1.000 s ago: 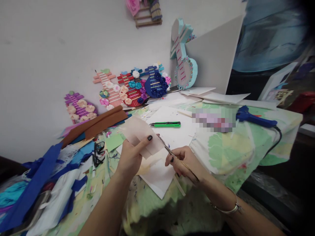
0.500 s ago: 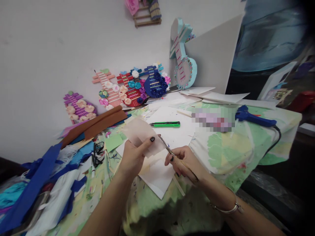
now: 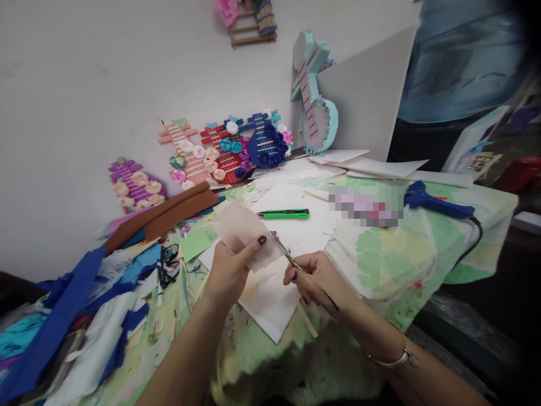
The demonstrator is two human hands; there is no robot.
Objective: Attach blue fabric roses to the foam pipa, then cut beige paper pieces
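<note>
My left hand (image 3: 230, 270) pinches a pale, thin sheet of paper (image 3: 240, 225), thumb on top, the other fingers mostly hidden beneath. In my right hand (image 3: 321, 279) is a pair of scissors (image 3: 291, 258), fingers curled round the handles and blades pointing up and left. The blades lie along the right edge of the pale paper; whether they are parted I cannot tell. Under both hands lies white board (image 3: 273, 316). Just beyond them a green utility knife (image 3: 287, 214) rests on a white sheet.
A blue glue gun (image 3: 439, 202) with a black cord lies at the right. Decorated paper lutes (image 3: 268, 141) lean against the wall. Brown paper (image 3: 169, 211), blue strips (image 3: 71, 321) and scraps crowd the left side. White boards (image 3: 376, 165) lie at the back.
Almost nothing differs. The pale paper and the scissors' handle have shifted very slightly; both hands keep their hold.
</note>
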